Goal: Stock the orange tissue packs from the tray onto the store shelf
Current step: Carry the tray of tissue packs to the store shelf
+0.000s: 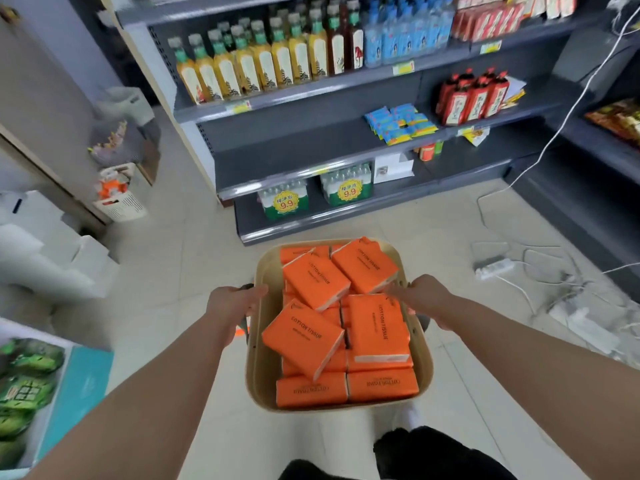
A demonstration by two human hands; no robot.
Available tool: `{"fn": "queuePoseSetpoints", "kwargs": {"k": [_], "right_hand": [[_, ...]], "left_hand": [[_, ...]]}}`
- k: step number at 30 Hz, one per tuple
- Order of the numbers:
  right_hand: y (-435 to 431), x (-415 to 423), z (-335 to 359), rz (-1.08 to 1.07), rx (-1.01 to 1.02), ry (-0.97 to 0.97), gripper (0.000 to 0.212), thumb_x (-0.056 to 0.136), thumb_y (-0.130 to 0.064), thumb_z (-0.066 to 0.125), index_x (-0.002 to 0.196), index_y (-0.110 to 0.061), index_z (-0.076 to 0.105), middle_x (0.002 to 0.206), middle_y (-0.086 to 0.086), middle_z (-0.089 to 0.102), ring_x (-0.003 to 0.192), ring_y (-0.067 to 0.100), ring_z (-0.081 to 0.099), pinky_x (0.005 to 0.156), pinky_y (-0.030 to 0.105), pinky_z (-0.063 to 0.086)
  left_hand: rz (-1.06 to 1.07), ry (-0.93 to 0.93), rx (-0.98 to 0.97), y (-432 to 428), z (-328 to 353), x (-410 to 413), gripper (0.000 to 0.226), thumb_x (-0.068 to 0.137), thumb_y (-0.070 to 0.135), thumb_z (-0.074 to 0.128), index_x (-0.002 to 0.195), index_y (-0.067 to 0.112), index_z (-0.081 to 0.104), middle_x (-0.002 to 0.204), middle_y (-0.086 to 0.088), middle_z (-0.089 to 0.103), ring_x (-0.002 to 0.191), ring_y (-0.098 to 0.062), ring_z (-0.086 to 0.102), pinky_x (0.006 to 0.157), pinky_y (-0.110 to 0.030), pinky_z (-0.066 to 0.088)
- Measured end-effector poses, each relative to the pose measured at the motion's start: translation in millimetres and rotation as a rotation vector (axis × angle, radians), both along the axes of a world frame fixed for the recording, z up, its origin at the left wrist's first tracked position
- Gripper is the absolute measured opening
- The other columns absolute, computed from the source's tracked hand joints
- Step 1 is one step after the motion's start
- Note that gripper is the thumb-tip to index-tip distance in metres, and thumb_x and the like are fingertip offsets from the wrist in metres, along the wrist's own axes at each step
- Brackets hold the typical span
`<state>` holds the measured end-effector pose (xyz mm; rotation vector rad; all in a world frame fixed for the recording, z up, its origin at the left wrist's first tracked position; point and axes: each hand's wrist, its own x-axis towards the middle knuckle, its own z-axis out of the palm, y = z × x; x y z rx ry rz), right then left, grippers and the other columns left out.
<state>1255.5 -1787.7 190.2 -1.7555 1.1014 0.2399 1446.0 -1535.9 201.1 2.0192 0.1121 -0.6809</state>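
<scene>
Left hand [232, 308], right hand [427, 299] on tray [259, 368], tissue packs [375, 327] between.

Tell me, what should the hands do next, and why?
Probably set the tray down by the shelf. The left hand and right hand both grip its sides, so neither is free to lift a pack. A bare stretch of shelf lies just ahead.
</scene>
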Motion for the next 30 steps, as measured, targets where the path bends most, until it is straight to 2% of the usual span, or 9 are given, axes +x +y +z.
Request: {"fn": "queuePoseSetpoints", "kwargs": {"k": [3,5,13,18,21,23,26,30], "right_hand": [[-51,40,8,0.036,-0.023,0.026,0.053,0.073,-0.058,0.068,0.075,-0.006,0.056,0.071,0.009,0.061,0.060,0.023,0.057,0.052,0.029,0.044],[-81,67,12,0.033,-0.042,0.026,0.050,0.075,-0.055,0.068,0.072,-0.007,0.055,0.067,0.008,0.058,0.055,0.022,0.054,0.049,0.027,0.041],[-160,172,2,-0.056,-0.074,0.070,0.050,0.080,-0.052,0.067,0.081,-0.002,0.057,0.079,0.012,0.064,0.063,0.024,0.060,0.050,0.027,0.046],[-202,224,-5,-0.186,-0.052,0.083,0.047,0.084,-0.046,0.065,0.081,0.000,0.059,0.075,0.013,0.062,0.063,0.026,0.060,0.050,0.027,0.045],[-235,247,-12,-0.214,-0.030,0.099,0.045,0.084,-0.046,0.064,0.081,-0.002,0.059,0.073,0.011,0.063,0.059,0.026,0.061,0.049,0.026,0.044],[-266,261,-21,-0.190,-0.018,0.103,0.045,0.083,-0.048,0.063,0.081,-0.003,0.057,0.072,0.010,0.062,0.056,0.024,0.059,0.048,0.026,0.043],[-321,276,-37,-0.122,-0.031,0.068,0.049,0.082,-0.053,0.062,0.080,-0.004,0.056,0.075,0.009,0.061,0.064,0.021,0.057,0.050,0.027,0.041],[-388,290,-42,0.017,-0.031,0.026,0.051,0.084,-0.057,0.058,0.069,-0.009,0.050,0.072,0.007,0.057,0.065,0.021,0.056,0.052,0.027,0.041]], "left_hand": [[0.021,0.017,-0.009,-46,6,31,0.030,0.077,0.017,0.076,0.063,0.007,0.051,0.056,-0.008,0.046,0.049,-0.019,0.043,0.050,-0.026,0.040],[0.036,0.016,-0.016,-73,6,56,0.029,0.075,0.017,0.077,0.062,0.006,0.053,0.056,-0.009,0.048,0.049,-0.021,0.045,0.050,-0.027,0.039],[-0.019,0.030,0.005,-166,-11,183,0.029,0.071,0.023,0.079,0.069,0.002,0.059,0.059,-0.013,0.055,0.049,-0.024,0.049,0.053,-0.029,0.043],[-0.122,0.053,0.072,-223,-14,254,0.029,0.073,0.023,0.079,0.065,0.007,0.056,0.059,-0.009,0.054,0.049,-0.019,0.045,0.049,-0.025,0.035],[-0.160,0.049,0.099,-262,-12,281,0.028,0.075,0.022,0.078,0.065,0.005,0.057,0.056,-0.009,0.054,0.046,-0.020,0.047,0.048,-0.027,0.039],[-0.140,0.050,0.109,-292,-15,293,0.028,0.075,0.022,0.078,0.066,0.006,0.058,0.056,-0.009,0.055,0.045,-0.020,0.048,0.045,-0.026,0.040],[-0.080,0.043,0.098,-337,-22,302,0.028,0.074,0.023,0.079,0.066,0.008,0.057,0.058,-0.009,0.056,0.046,-0.019,0.049,0.045,-0.026,0.040],[0.071,0.043,0.090,-389,-28,283,0.028,0.074,0.022,0.080,0.066,0.007,0.057,0.060,-0.009,0.054,0.050,-0.018,0.047,0.047,-0.026,0.038]]}}
